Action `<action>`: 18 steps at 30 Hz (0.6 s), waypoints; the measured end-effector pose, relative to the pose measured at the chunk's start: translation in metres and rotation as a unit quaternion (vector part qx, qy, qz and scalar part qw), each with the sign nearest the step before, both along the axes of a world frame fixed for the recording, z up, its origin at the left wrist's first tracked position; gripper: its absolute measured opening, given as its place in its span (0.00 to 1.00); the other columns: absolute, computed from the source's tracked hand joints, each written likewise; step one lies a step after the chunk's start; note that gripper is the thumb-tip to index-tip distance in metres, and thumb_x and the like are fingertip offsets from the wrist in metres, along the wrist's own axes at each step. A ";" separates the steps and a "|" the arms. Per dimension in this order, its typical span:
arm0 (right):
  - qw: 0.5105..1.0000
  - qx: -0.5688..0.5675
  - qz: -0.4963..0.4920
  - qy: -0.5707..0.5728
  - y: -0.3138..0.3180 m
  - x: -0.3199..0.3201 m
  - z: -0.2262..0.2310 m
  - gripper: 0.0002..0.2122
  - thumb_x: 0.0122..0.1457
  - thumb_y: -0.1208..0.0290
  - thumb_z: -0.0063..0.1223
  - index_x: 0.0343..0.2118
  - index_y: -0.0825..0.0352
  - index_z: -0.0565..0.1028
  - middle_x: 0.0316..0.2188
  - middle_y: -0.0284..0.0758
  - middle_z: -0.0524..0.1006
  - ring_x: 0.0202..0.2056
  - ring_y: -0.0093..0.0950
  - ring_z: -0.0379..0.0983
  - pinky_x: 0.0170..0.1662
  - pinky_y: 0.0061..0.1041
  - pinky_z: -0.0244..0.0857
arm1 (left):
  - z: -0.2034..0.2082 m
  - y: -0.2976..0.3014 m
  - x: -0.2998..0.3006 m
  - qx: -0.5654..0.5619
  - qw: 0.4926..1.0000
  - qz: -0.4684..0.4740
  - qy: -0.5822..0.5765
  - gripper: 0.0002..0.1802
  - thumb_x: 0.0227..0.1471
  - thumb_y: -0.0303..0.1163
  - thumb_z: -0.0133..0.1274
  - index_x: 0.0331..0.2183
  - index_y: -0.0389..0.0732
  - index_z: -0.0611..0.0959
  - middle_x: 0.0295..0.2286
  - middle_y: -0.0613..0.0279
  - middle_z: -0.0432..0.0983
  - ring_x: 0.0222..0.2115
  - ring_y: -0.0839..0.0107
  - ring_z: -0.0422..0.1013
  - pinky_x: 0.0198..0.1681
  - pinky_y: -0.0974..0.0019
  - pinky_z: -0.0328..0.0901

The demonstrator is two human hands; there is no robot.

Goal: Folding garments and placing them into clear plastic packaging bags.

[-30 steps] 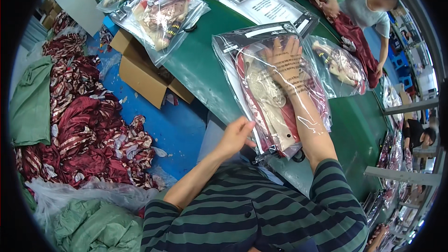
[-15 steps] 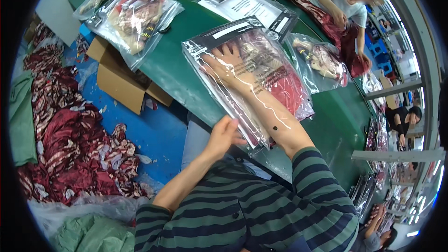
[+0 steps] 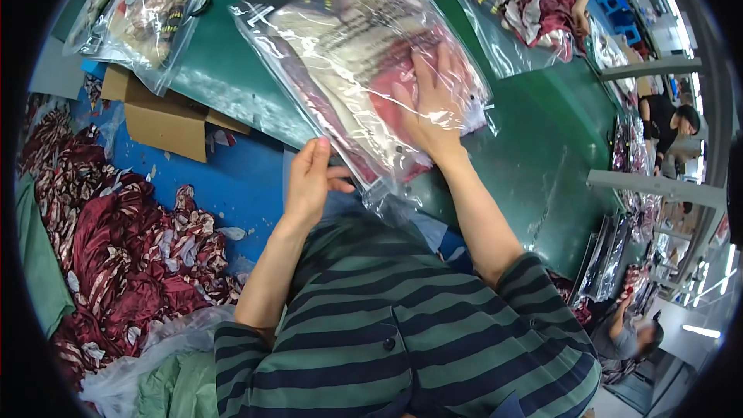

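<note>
A clear plastic bag (image 3: pixel 340 54) with a black printed band lies in front of me on the green table, holding folded cream and dark red patterned cloth. My right hand (image 3: pixel 437 104) is spread flat over the red part of the cloth. Glints of film cross its back, so it seems to lie under the bag's clear film. My left hand (image 3: pixel 309 178) is at the bag's near left edge, thumb raised and fingers apart, the fingertips close to or just under that edge. Whether it grips the film I cannot tell.
More bagged cloth lies at the table's far left (image 3: pixel 151 11) and far right (image 3: pixel 515 19). An open cardboard box (image 3: pixel 162 120) stands left of the green table (image 3: pixel 534 131). Dark red patterned cloth (image 3: pixel 116 232) is heaped on the blue floor. A co-worker's hand (image 3: pixel 580 19) is beyond the right bag.
My right hand has drawn back from the bag's far band to the near right part. My left hand has stayed by the near left edge. The view has shifted.
</note>
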State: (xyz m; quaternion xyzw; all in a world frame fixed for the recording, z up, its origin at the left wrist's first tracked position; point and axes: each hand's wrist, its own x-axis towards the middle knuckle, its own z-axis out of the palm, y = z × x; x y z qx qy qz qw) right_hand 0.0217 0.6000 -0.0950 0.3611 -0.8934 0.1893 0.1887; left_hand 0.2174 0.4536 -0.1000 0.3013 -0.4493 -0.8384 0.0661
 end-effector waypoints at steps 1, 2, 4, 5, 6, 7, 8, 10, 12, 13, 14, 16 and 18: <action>1.000 -0.009 0.019 -0.024 0.001 0.006 0.009 0.25 0.61 0.60 0.53 0.61 0.58 0.70 0.64 0.44 0.64 0.64 0.47 0.58 0.68 0.44 0.47 | 0.000 0.005 0.007 -0.067 0.998 0.017 -0.006 0.15 0.65 0.36 0.48 0.49 0.38 0.72 0.44 0.52 0.72 0.33 0.67 0.76 0.34 0.69 0.74; 0.998 -0.019 0.037 -0.047 0.003 0.011 0.016 0.25 0.60 0.61 0.54 0.62 0.58 0.69 0.64 0.45 0.65 0.64 0.47 0.58 0.68 0.43 0.48 | 0.000 0.010 0.013 -0.134 0.990 0.033 -0.011 0.17 0.64 0.36 0.50 0.50 0.38 0.72 0.46 0.51 0.71 0.37 0.64 0.76 0.37 0.66 0.75; 0.991 -0.043 0.085 -0.096 0.023 0.013 0.018 0.25 0.59 0.64 0.56 0.60 0.61 0.70 0.60 0.44 0.69 0.60 0.45 0.63 0.65 0.39 0.53 | 0.006 0.018 0.018 -0.204 0.977 0.054 -0.015 0.19 0.63 0.35 0.52 0.52 0.38 0.72 0.49 0.49 0.70 0.40 0.61 0.76 0.41 0.64 0.75; 0.984 -0.058 0.114 -0.123 0.043 0.006 0.018 0.24 0.58 0.67 0.57 0.58 0.64 0.70 0.57 0.44 0.72 0.57 0.44 0.67 0.62 0.37 0.58 | 0.015 0.024 0.015 -0.350 0.935 0.057 0.006 0.19 0.62 0.33 0.51 0.53 0.37 0.72 0.51 0.50 0.69 0.46 0.58 0.72 0.46 0.60 0.72; 0.984 -0.060 0.114 -0.125 0.063 0.002 0.015 0.24 0.58 0.67 0.57 0.58 0.64 0.70 0.57 0.44 0.72 0.57 0.44 0.67 0.62 0.37 0.58 | 0.028 0.037 0.014 -0.486 0.872 0.053 0.025 0.20 0.62 0.32 0.51 0.54 0.37 0.71 0.53 0.50 0.68 0.51 0.54 0.68 0.51 0.56 0.68; 0.984 -0.092 0.042 -0.145 0.078 -0.001 0.010 0.22 0.56 0.68 0.59 0.54 0.66 0.71 0.53 0.43 0.73 0.51 0.42 0.69 0.57 0.35 0.62 | 0.039 0.047 0.013 -0.612 0.788 0.049 0.042 0.22 0.61 0.30 0.51 0.55 0.37 0.71 0.55 0.50 0.66 0.56 0.51 0.63 0.55 0.52 0.65; 0.978 -0.123 -0.031 -0.165 0.086 -0.003 0.004 0.20 0.55 0.70 0.60 0.51 0.69 0.72 0.49 0.41 0.75 0.44 0.40 0.72 0.52 0.34 0.66 | 0.045 0.055 0.014 -0.725 0.685 0.044 0.057 0.23 0.60 0.29 0.51 0.56 0.37 0.71 0.58 0.51 0.65 0.62 0.48 0.59 0.60 0.49 0.62; 0.977 -0.192 -0.094 -0.011 0.078 -0.022 -0.002 0.13 0.56 0.72 0.59 0.42 0.69 0.73 0.39 0.38 0.76 0.35 0.36 0.71 0.45 0.33 0.66 | 0.043 0.062 0.001 -0.742 0.668 0.040 0.040 0.24 0.59 0.27 0.52 0.56 0.39 0.72 0.58 0.52 0.65 0.63 0.47 0.56 0.62 0.49 0.57; 0.948 -0.273 -0.115 -0.112 0.067 -0.049 -0.005 0.11 0.58 0.70 0.56 0.43 0.68 0.74 0.37 0.38 0.77 0.35 0.37 0.72 0.43 0.34 0.67 | 0.031 0.062 -0.018 -0.768 0.640 0.031 0.006 0.26 0.55 0.24 0.52 0.57 0.42 0.74 0.59 0.53 0.64 0.65 0.46 0.50 0.67 0.48 0.47; 0.906 -0.344 -0.133 -0.210 0.067 -0.056 -0.005 0.11 0.61 0.68 0.53 0.44 0.66 0.76 0.36 0.39 0.78 0.35 0.38 0.73 0.42 0.35 0.67 | 0.027 0.063 -0.021 -0.780 0.625 0.026 -0.009 0.27 0.54 0.23 0.52 0.57 0.43 0.75 0.60 0.54 0.64 0.67 0.46 0.48 0.69 0.48 0.42; 0.903 -0.351 -0.133 -0.209 0.067 -0.056 -0.004 0.11 0.61 0.68 0.53 0.44 0.66 0.76 0.36 0.39 0.78 0.35 0.38 0.73 0.42 0.35 0.67 | 0.022 0.062 -0.021 -0.785 0.619 0.026 -0.006 0.27 0.54 0.23 0.52 0.57 0.43 0.75 0.60 0.54 0.64 0.67 0.46 0.48 0.69 0.48 0.42; 0.937 -0.260 -0.129 -0.195 0.071 -0.050 0.000 0.12 0.64 0.63 0.49 0.45 0.64 0.77 0.36 0.38 0.80 0.36 0.39 0.74 0.41 0.34 0.68 | 0.011 0.056 -0.009 -0.711 0.699 0.071 0.036 0.26 0.55 0.21 0.50 0.56 0.44 0.77 0.59 0.54 0.65 0.67 0.46 0.49 0.69 0.49 0.44; 0.962 -0.161 -0.122 -0.182 0.075 -0.037 0.003 0.15 0.67 0.58 0.45 0.46 0.62 0.78 0.35 0.37 0.81 0.37 0.39 0.76 0.41 0.34 0.68 | 0.002 0.052 0.007 -0.624 0.770 0.116 0.072 0.24 0.56 0.20 0.49 0.55 0.44 0.79 0.59 0.53 0.66 0.66 0.46 0.50 0.69 0.49 0.46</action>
